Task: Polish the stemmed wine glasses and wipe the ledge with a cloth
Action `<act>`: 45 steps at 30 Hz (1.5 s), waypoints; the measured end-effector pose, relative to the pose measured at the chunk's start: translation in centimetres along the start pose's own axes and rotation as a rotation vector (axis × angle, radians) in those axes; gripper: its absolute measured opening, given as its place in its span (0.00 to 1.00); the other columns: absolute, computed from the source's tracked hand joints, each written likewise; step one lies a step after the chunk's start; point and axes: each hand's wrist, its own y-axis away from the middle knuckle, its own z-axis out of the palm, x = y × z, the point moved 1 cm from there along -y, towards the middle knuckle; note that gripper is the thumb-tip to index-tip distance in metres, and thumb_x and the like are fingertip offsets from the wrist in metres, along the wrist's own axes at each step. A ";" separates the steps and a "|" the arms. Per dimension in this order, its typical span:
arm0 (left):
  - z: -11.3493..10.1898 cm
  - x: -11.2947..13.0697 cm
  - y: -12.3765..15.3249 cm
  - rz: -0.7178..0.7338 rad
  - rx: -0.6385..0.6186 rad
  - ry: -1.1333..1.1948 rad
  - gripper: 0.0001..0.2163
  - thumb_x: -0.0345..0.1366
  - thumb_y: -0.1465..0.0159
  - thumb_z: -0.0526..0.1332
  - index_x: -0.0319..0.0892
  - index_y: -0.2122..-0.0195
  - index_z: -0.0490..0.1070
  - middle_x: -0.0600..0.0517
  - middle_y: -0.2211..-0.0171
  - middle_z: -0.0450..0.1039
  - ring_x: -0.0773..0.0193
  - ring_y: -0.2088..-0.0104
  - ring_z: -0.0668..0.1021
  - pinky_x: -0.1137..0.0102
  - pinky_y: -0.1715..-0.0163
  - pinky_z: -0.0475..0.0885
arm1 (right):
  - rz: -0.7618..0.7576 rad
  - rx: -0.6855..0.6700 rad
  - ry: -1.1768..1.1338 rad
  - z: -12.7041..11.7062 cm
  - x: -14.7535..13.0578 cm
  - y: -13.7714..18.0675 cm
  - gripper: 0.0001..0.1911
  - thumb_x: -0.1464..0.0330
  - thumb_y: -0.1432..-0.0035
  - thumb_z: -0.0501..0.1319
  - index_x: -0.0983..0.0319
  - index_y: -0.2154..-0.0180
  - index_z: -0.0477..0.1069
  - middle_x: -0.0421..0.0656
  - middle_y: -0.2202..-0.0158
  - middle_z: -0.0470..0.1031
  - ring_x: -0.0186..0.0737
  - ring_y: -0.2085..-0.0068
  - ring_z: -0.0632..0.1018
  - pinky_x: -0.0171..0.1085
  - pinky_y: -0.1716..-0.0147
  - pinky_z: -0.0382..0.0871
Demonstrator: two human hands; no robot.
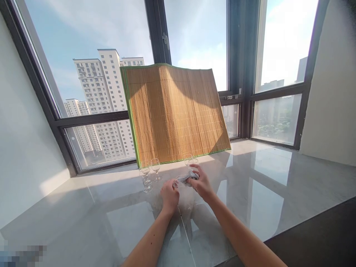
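Observation:
My left hand (169, 195) is closed around the base of a wine glass (180, 180) that lies sideways between my hands, just above the glossy marble surface (116, 222). My right hand (200, 182) is closed on a grey cloth (191, 179) that is pushed against the glass bowl. Two or three clear wine glasses (149, 173) stand upright to the left of my hands. Behind my right hand two more glasses (190, 161) stand close to a bamboo mat.
A bamboo mat (175, 111) with green edging leans upright against the window frame (159, 33) behind the glasses. White walls (22, 141) close both sides. A dark floor strip (319, 241) lies at the lower right, beyond the marble edge.

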 end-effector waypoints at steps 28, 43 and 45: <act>1.4 0.0 -0.2 -0.326 -0.014 0.777 0.16 0.48 0.41 0.61 0.41 0.60 0.67 0.40 0.57 0.77 0.55 0.57 0.79 0.63 0.62 0.73 | -0.243 0.031 0.433 -0.5 1.5 -0.3 0.23 0.74 0.52 0.58 0.59 0.51 0.65 0.36 0.72 0.71 0.35 0.75 0.71 0.33 0.73 0.65; 2.4 0.8 1.7 0.049 -0.398 0.396 0.14 0.42 0.40 0.60 0.40 0.56 0.72 0.45 0.59 0.76 0.59 0.61 0.77 0.67 0.60 0.70 | -0.058 0.759 0.256 -4.7 1.1 -2.0 0.27 0.63 0.49 0.63 0.61 0.47 0.63 0.45 0.61 0.70 0.42 0.66 0.74 0.39 0.63 0.66; 1.7 1.0 1.8 0.114 -0.391 0.220 0.14 0.38 0.40 0.59 0.41 0.55 0.72 0.45 0.55 0.74 0.59 0.56 0.76 0.66 0.54 0.68 | -0.033 0.748 0.268 -4.8 1.3 -2.0 0.27 0.63 0.50 0.62 0.60 0.47 0.63 0.44 0.61 0.70 0.42 0.66 0.74 0.39 0.64 0.66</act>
